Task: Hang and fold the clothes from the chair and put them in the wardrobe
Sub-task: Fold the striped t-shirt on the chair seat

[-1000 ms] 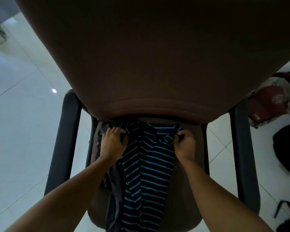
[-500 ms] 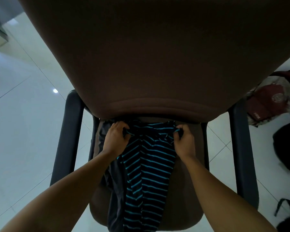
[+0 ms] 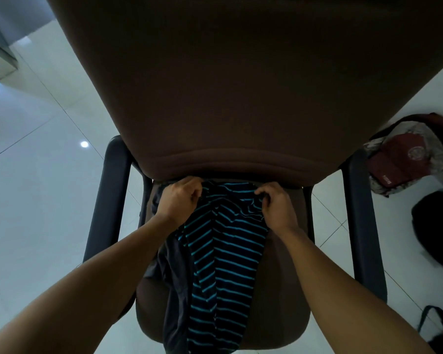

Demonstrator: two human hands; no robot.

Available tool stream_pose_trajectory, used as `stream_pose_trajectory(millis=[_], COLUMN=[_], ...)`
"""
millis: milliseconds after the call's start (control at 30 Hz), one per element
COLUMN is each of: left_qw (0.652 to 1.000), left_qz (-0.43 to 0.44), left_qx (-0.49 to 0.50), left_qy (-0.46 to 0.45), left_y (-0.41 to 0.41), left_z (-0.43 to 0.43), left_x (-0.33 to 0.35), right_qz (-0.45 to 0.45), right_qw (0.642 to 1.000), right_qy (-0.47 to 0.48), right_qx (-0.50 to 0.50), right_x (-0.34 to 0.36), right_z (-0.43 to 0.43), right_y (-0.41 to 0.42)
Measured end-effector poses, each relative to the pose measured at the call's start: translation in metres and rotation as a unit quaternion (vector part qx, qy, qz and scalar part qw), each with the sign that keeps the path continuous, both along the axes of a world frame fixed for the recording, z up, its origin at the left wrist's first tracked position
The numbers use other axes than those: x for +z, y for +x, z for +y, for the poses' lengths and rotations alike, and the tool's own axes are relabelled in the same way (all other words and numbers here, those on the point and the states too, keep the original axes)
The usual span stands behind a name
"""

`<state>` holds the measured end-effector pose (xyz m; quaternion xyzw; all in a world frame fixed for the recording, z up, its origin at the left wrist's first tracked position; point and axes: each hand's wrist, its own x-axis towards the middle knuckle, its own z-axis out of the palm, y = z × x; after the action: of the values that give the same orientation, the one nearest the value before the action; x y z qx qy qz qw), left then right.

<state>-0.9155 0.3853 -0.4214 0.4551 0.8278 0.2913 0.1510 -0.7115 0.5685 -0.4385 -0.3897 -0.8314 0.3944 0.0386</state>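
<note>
1. While the brown chair (image 3: 241, 85) fills the upper and middle part of the frame with its backrest, its seat shows in the lower centre between two dark armrests (image 3: 108, 200).
2. On that seat lies a striped shirt (image 3: 225, 251), dark with turquoise lines, running from the base of the backrest down to the bottom edge of the frame.
3. Just to the left of it, partly under it, a plain dark grey garment (image 3: 173, 277) hangs over the seat's front edge.
4. At centre, the left hand (image 3: 179, 200) has its grip closed on the shirt's upper left edge, fingers curled into the cloth.
5. Beside it, the right hand (image 3: 276, 203) pinches the shirt's upper right edge, its grip closed too, with the fabric bunched between the two hands.
6. Around the chair, pale floor tiles (image 3: 36, 200) show; a maroon backpack (image 3: 407, 159) sits at the right edge, with a black bag (image 3: 435, 231) below it.
</note>
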Motion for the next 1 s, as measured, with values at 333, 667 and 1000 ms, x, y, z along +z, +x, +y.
stream_pose_trajectory(millis=[333, 667, 1000], left_qw=[1.000, 0.996, 0.959], left_qz=[-0.010, 0.052, 0.110], left_qx=[-0.003, 0.035, 0.079], left_qy=[-0.015, 0.067, 0.248], left_y=[0.005, 0.024, 0.121], left_z=[-0.008, -0.024, -0.074], left_x=[0.036, 0.164, 0.368], right_qz=[-0.019, 0.120, 0.319], right_qw=[0.998, 0.990, 0.935], right_qy=[0.017, 0.059, 0.083], right_qx=[0.051, -0.051, -0.127], right_x=[0.037, 0.150, 0.356], right_z=[0.002, 0.000, -0.047], right_y=[0.018, 0.069, 0.158])
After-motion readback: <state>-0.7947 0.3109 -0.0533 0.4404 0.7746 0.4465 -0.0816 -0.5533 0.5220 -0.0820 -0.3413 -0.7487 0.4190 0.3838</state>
